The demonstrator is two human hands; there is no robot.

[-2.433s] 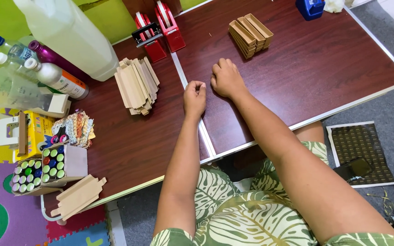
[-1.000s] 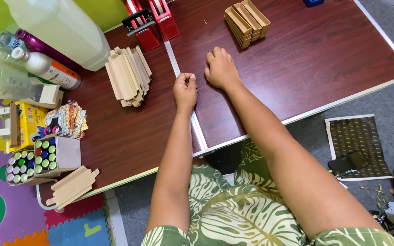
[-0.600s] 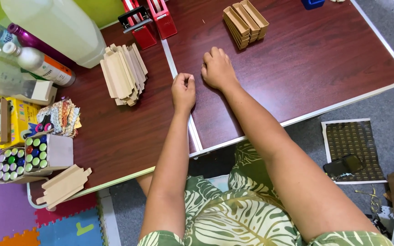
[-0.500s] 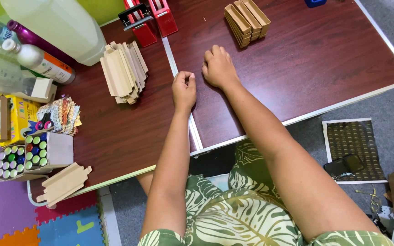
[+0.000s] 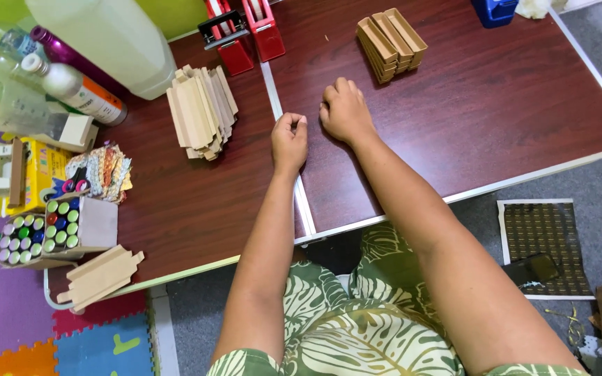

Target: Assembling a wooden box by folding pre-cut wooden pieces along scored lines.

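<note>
Both hands, left and right, rest loosely curled and empty between flat cardboard blanks and folded trays; most blanks look unfolded.

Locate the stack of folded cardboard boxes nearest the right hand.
In the head view the stack of folded cardboard boxes lies on the table's far right half, just beyond the right hand, right of the red tape dispensers.

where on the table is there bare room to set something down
The widest bare patch on the table lies right of the right hand, below the stack of folded boxes. A smaller one lies left of the left hand, below the flat cardboard pile. The far left edge is crowded.
</note>
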